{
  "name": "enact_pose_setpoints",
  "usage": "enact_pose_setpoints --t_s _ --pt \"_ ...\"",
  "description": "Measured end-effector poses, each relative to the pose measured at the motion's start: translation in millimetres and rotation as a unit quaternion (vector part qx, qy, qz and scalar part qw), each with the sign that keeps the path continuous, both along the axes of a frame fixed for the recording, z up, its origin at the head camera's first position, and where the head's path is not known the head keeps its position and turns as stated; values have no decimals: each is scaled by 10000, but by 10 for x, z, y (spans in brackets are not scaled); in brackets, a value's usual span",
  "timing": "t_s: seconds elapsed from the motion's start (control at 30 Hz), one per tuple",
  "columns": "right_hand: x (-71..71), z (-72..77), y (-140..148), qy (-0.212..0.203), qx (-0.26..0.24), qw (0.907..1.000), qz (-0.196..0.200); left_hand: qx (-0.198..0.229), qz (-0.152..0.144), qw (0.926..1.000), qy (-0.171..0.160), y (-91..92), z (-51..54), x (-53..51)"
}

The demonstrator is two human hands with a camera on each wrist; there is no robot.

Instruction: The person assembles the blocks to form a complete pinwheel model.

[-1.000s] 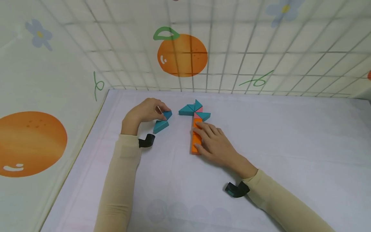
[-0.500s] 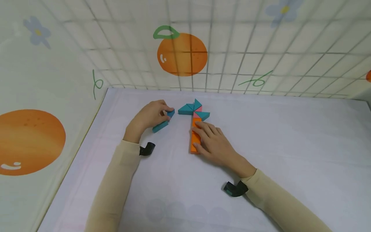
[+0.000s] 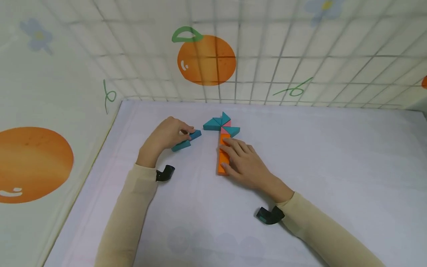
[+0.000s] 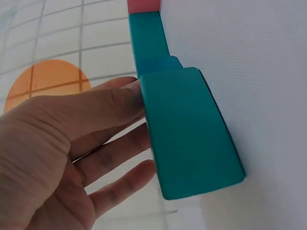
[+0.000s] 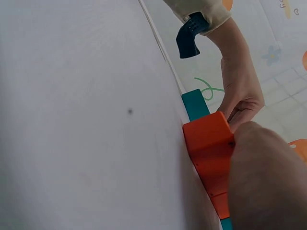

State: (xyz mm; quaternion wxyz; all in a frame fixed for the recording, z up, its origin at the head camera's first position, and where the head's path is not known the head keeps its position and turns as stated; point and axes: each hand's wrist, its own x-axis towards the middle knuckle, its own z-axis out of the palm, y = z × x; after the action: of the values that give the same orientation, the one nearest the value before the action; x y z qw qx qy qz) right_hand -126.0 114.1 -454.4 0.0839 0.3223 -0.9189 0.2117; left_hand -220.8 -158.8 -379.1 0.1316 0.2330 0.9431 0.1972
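Observation:
My left hand [image 3: 166, 135] pinches a small blue block [image 3: 195, 134] between thumb and fingers. Just in front of it, close by, lies a teal block [image 3: 181, 145], large in the left wrist view [image 4: 192, 134]. To the right is a flat pinwheel shape: teal triangular blocks [image 3: 212, 124] around pink triangular blocks [image 3: 224, 129], above a column of orange blocks [image 3: 224, 169]. My right hand [image 3: 248, 166] rests its fingertips on the orange column. In the right wrist view, the thumb hides part of the orange blocks [image 5: 208, 139].
A white cloth covers the table [image 3: 317, 167]. Behind it rises a pale curtain [image 3: 146, 48] with printed oranges and a grid of lines. A black wrist mount [image 3: 270, 216] sticks out beside the right sleeve, another [image 3: 165, 173] beside the left.
My left hand has shifted slightly forward and back, and the blue block has turned and moved a little to the right. The right hand stays on the orange column.

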Motion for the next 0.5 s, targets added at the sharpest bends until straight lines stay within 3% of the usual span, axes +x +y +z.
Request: enact_pose_setpoints --t_s 0.17,0.37,0.5 --pt "0 -12 -21 -4 57 10000 0 -87 -11 10000 -34 6 1 26" --pt "0 -17 -13 21 59 10000 -22 -460 -215 9981 350 61 21 43" --pt "1 -5 -12 8 66 10000 -35 -501 -165 9977 438 83 31 53"
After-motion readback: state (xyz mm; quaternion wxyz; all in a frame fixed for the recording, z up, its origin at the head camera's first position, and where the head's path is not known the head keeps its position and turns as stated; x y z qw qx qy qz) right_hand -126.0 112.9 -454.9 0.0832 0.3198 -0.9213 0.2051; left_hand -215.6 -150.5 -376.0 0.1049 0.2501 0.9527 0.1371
